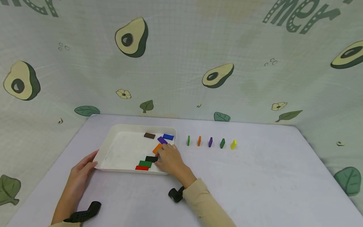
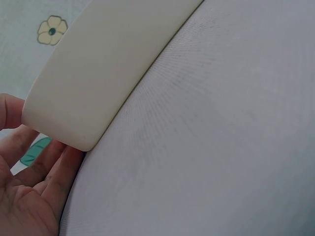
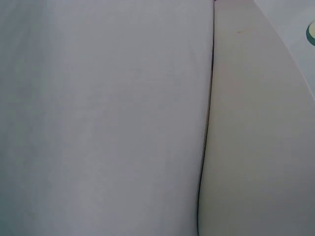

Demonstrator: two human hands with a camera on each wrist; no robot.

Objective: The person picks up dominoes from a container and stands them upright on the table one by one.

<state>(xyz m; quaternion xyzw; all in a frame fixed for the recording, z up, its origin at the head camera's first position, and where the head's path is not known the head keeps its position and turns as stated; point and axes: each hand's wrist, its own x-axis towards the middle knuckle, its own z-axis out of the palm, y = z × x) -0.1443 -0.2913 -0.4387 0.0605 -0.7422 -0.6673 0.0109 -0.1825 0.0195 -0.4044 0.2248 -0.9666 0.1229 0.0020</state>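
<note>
White tray (image 1: 113, 148) sits on the pale table (image 1: 255, 183), left of centre. Left hand (image 1: 82, 171) rests against the tray's near-left corner, fingers straight and relaxed, gripping nothing. Right hand (image 1: 170, 159) reaches over the tray's right side, fingers on the orange block (image 1: 157, 148); cannot tell whether they pinch it. Brown, blue, purple, black, green and red blocks also lie in the tray. Five blocks (image 1: 210, 142) stand upright in a row on the table, right of the tray.
</note>
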